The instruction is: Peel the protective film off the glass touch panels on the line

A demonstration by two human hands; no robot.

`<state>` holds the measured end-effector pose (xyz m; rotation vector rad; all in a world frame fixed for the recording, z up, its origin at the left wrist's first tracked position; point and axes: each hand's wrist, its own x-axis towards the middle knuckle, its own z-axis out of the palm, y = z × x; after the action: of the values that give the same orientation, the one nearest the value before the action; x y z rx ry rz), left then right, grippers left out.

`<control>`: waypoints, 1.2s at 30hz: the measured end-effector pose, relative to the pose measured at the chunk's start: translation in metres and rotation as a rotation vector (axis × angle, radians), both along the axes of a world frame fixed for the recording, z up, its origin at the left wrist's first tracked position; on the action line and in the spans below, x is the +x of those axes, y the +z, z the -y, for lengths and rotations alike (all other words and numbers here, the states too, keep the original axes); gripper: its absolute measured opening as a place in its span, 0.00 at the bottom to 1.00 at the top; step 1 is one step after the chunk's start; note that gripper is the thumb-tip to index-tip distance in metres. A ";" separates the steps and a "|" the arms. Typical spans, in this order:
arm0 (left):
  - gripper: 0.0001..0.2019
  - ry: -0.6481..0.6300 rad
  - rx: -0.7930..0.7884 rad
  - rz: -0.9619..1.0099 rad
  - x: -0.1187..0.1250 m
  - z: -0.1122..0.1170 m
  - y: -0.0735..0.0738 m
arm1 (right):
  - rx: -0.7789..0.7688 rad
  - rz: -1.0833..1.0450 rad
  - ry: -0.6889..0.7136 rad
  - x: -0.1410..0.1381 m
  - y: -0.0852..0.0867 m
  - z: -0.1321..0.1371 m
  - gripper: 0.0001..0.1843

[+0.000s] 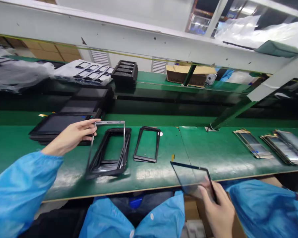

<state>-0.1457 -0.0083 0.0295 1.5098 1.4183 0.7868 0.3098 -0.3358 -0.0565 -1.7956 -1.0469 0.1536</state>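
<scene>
My left hand (73, 135) pinches the top corner of a thin grey frame (124, 138), which it holds tilted above a stack of black frames (103, 162) on the green table (213, 155). A smaller pair of black frames (147, 144) lies just right of that stack. My right hand (218, 208) grips the near edge of a dark glass panel (191, 178) and holds it over the table's front edge. Both sleeves are blue.
Black trays with screens (57, 127) sit to the left. Several glass panels (275, 145) lie at the right. Behind runs a dark conveyor (164, 102), with black trays (125, 71), white trays (84, 72) and a cardboard box (188, 74) beyond. A white beam (139, 36) crosses overhead.
</scene>
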 end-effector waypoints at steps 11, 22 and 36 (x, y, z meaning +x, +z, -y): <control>0.20 -0.184 -0.035 0.430 0.120 0.129 0.005 | 0.074 -0.881 0.208 -0.090 0.001 -0.042 0.36; 0.15 -0.266 0.029 0.518 0.134 0.144 -0.009 | 0.060 -0.995 0.196 -0.107 0.002 -0.046 0.35; 0.23 -0.173 -0.219 0.642 0.143 0.151 -0.025 | 0.036 -0.915 0.116 -0.122 0.008 -0.049 0.41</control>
<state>-0.0031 -0.1598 0.0045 1.0578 0.8490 0.8737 0.1876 -0.2864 -0.0484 -1.3732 -0.4728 0.9212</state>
